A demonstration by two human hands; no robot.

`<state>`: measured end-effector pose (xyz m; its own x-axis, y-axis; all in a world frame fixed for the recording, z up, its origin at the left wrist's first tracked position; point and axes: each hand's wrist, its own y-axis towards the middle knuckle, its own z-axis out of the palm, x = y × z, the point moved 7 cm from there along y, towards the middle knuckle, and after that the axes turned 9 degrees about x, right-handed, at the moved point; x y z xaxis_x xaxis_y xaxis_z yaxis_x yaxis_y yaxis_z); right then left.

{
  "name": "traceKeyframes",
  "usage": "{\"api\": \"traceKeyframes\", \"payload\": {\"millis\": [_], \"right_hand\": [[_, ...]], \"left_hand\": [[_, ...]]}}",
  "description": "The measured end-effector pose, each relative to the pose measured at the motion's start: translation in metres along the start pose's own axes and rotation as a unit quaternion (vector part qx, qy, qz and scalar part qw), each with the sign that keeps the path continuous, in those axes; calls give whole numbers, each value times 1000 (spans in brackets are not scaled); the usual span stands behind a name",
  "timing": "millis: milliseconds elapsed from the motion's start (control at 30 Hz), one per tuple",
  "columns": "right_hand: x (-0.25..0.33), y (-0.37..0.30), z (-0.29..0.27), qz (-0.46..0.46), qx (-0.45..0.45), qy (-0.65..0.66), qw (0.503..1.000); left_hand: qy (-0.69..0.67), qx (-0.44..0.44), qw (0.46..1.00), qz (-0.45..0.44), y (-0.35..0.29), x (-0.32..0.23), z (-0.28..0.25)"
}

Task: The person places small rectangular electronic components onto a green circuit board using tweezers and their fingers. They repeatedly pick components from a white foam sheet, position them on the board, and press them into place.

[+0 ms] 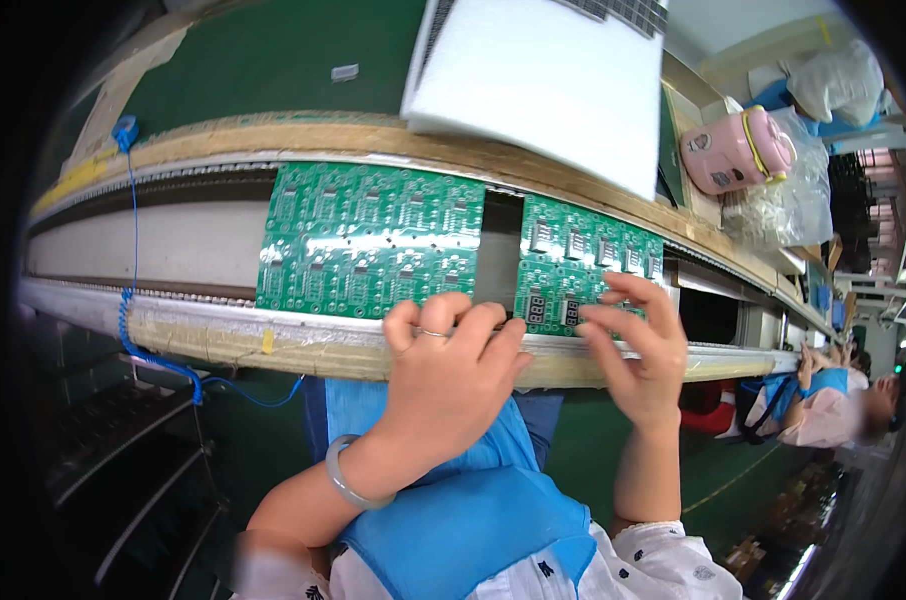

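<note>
While the left hand point(448, 365) bends over the near edge of the conveyor track point(143, 240), its fingertips reach the gap between two green circuit boards; whether those fingers grasp anything cannot be told. The right hand point(643, 360) is at the near edge of the right circuit board point(561, 278), thumb and fingers bent toward each other beside a dark digit display point(572, 312); whether they pinch it cannot be told. A second digit display point(536, 309) sits to its left, near the board's near left corner, and a row of small rectangular parts point(607, 250) crosses the far half. The left circuit board point(373, 215), bigger, lies flat between the track's two long edges, a band of light across it. Beyond the track's far edge, a white foam block point(538, 90) rests on the green desk point(253, 65). A pink container point(731, 153) stands farther right, and a blue coiled cord point(125, 325) hangs over the track's near edge at left.
</note>
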<state>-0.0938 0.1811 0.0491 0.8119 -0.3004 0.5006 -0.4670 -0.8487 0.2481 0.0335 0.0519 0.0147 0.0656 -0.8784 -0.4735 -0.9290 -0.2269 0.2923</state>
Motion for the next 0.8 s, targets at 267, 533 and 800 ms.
{"api": "traceKeyframes", "payload": {"millis": [267,533,800], "right_hand": [[-92,-68,-48,268,-122,-91,951],[-104,-67,-33,273,-63,-43,959],[-102,-65,-38,268,-55,-22,962]], "left_hand": [[8,63,997,53,41,-9,-2],[94,131,984,74,53,-19,-1],[128,148,977,88,60,-26,4]]}}
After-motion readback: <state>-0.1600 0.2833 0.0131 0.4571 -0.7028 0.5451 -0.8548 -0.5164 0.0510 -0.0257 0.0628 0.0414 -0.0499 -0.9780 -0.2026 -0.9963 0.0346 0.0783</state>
